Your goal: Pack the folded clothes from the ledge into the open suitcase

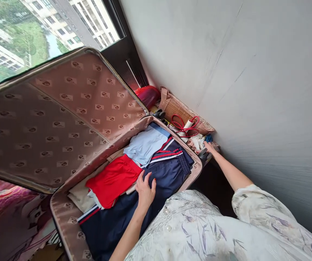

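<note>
An open suitcase (58, 203) lies in front of me with folded clothes in it. My left hand (146, 188) hovers over or rests lightly on navy trousers (169, 170), its fingers apart, just right of red shorts (115, 179). Above the shorts lies a light blue garment (147, 143). Past the suitcase's right edge, my right hand (210, 149) reaches to a pile of crumpled cloth (198, 142) with white, pink and blue pieces. Its fingers are partly lost against that pile, and I cannot tell whether they grip any of it.
The patterned suitcase lid (71, 108) leans up by the window (49, 32). A rolled bamboo mat (183, 110), a red cord (176, 121) and a white roller-like object (189, 124) lie against the wall (240, 90). A shiny red bag (148, 96) sits behind the suitcase corner.
</note>
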`<state>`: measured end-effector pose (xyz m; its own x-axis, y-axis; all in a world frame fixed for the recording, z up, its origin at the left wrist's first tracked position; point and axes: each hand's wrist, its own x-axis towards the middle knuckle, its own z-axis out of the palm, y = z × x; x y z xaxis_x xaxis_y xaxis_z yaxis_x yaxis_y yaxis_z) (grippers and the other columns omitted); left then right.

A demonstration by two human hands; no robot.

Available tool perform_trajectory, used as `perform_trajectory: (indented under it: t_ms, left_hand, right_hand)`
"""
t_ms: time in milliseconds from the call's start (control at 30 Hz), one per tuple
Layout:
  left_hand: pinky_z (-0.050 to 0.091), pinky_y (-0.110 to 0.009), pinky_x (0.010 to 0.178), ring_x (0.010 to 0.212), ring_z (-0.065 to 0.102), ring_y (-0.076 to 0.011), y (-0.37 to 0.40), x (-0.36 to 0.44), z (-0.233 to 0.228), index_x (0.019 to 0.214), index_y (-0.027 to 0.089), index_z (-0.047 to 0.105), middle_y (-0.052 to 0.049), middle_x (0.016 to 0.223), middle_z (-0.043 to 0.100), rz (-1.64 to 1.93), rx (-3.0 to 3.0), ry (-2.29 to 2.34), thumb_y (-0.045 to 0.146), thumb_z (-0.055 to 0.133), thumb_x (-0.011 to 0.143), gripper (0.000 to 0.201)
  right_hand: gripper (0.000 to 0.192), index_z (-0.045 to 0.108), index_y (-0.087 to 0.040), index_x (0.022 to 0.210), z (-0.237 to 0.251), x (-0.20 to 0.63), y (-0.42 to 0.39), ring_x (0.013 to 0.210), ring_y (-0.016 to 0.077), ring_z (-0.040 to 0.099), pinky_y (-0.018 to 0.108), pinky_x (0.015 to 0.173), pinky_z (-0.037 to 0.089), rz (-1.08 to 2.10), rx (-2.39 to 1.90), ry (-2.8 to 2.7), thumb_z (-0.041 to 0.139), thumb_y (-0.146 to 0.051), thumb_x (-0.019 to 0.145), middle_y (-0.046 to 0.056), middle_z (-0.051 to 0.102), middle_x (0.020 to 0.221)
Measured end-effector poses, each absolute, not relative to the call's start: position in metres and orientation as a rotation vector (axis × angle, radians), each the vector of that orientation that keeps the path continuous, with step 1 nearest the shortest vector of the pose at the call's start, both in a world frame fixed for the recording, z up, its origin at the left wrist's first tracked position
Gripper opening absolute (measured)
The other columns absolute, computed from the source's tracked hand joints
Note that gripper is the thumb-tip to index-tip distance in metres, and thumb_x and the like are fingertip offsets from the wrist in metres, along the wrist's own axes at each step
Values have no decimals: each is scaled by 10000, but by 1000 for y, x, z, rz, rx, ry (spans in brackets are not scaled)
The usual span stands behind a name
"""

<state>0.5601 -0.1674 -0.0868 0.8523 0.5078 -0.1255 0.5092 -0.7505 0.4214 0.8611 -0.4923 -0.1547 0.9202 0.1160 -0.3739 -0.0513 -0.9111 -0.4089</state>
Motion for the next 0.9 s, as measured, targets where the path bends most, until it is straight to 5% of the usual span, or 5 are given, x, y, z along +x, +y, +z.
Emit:
perform_trajectory:
  t_ms: [100, 233, 567, 733, 900]
  left_hand:
    - [464, -566, 1072, 1367, 511, -362, -171, 570, -76, 1258, 197, 671, -191, 1498, 497, 50, 2612, 711, 267, 565, 975, 311]
    - [480, -568, 1054, 1364, 512, -364, -172, 566, -73, 1229, 204, 686, -189, 1492, 497, 63, 2607, 703, 265, 561, 974, 290]
    - [533, -491, 1035, 1228, 631, -314, -165, 548, -71, 1070, 196, 741, -157, 1286, 634, 185, 2184, 684, 389, 559, 947, 292]
    - [535, -446, 1026, 1264, 613, -320, -182, 576, -36, 1193, 197, 730, -159, 1311, 656, 106, 1670, 450, 694, 565, 922, 590]
    - [399, -480, 1186, 1466, 432, -393, -198, 597, -14, 1421, 219, 602, -161, 1537, 537, 118, 1173, 283, 737, 890, 577, 1031]
  right_hand:
    - [456, 709, -156, 1160, -162, 842, -484, 1287, 366, 548, 549, 1047, 422, 534, -2609, -60, 723, -434, 799, 256, 585, 1435]
    - [208, 730, -221, 992, -150, 847, -493, 1391, 342, 437, 574, 1158, 302, 438, -2515, -68, 625, -245, 815, 155, 550, 1525]
    - [362, 686, -188, 998, -38, 886, -505, 930, 267, 717, 402, 856, 575, 166, -1782, 57, 513, -481, 875, 68, 756, 856]
    - [286, 733, -239, 965, 41, 832, -442, 1032, 291, 746, 417, 934, 593, 513, -1067, 43, 722, -442, 763, 25, 796, 866]
    - [330, 744, -246, 1063, 53, 763, -373, 1223, 312, 684, 505, 1085, 522, 1006, -866, -52, 650, -343, 762, 33, 814, 1027]
